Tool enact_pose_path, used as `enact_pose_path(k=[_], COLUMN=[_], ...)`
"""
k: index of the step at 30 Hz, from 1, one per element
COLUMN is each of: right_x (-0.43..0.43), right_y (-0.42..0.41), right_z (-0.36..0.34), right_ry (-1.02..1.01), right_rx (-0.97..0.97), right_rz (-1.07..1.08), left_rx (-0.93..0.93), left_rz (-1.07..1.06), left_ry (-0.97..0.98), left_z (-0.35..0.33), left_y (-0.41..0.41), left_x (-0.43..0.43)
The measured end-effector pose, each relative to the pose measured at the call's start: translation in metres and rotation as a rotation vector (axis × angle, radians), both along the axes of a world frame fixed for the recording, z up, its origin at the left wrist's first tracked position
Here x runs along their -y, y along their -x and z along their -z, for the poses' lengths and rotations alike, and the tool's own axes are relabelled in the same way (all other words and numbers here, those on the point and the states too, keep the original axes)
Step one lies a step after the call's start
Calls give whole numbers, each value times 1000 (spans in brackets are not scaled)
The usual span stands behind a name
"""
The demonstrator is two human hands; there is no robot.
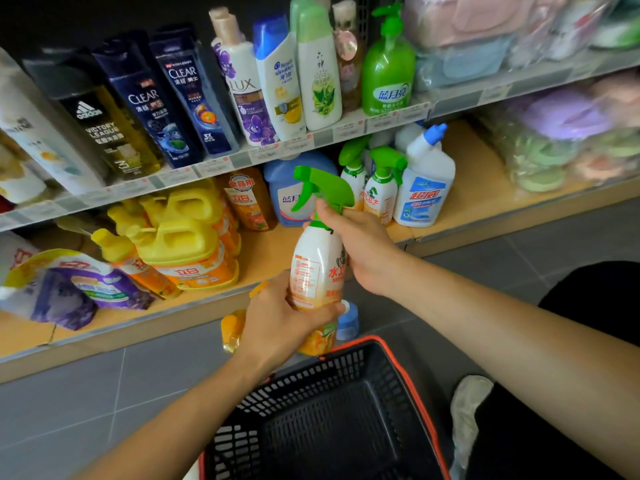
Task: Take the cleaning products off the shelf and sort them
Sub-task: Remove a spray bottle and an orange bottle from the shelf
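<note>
I hold a white-and-orange spray bottle (317, 261) with a green trigger head upright in front of the lower shelf (263, 258). My right hand (360, 247) grips its neck and upper body from the right. My left hand (280, 320) grips its bottom from the left. On the shelf behind stand two matching spray bottles (379, 188), a white toilet cleaner (426, 185) with a blue cap, a blue detergent jug (287, 192), an orange bottle (249, 199) and yellow detergent jugs (187, 233). A black basket (332, 420) with a red rim sits on the floor below my hands.
The upper shelf (311, 140) carries shampoo bottles and a green pump soap (388, 71). Purple refill pouches (79, 289) lie at the lower shelf's left. Bagged sponges (561, 140) fill the right side. An orange bottle (318, 337) and a blue-capped one (348, 320) stand on the grey floor behind the basket.
</note>
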State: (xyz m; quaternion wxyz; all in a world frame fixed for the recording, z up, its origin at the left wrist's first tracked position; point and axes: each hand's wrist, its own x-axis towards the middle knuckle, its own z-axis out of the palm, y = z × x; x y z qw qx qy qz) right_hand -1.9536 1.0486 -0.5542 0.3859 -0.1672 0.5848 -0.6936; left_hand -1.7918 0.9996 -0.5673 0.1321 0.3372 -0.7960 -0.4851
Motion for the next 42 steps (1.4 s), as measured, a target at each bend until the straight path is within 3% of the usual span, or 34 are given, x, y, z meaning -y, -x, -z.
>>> enact_pose_path(k=[7, 13, 17, 22, 24, 27, 30, 32, 34, 36, 42], right_x=[0, -1, 1, -7, -8, -8, -10, -10, -10, -10, -17], right_y=[20, 21, 19, 27, 35, 43, 43, 42, 37, 29, 43], right_z=[-12, -14, -9, -1, -1, -8, -18, -23, -25, -25, -31], right_ry=[66, 102, -9, -142, -132, -57, -10, -2, 23, 40, -13], right_rx=[184, 261, 175, 63, -119, -521, -762, -879, -903, -885, -890], right_rz=[-150, -239, -173, 85, 118, -27, -146, -172, -215, -291, -322], left_rx=[-59, -64, -13, 74, 134, 174, 195, 251, 306, 325, 269], left_rz=[145, 194, 180, 33, 43, 119, 172, 181, 201, 233, 200], left_ry=[-414, -621, -422, -59, 28, 129, 243, 444, 676, 789, 716], left_z=[-19, -21, -15, -1, 1, 4, 8, 11, 15, 18, 24], left_y=[7, 2, 3, -1, -5, -11, -18, -22, -25, -29, -35], left_x=[17, 28, 26, 35, 41, 47, 50, 52, 56, 58, 57])
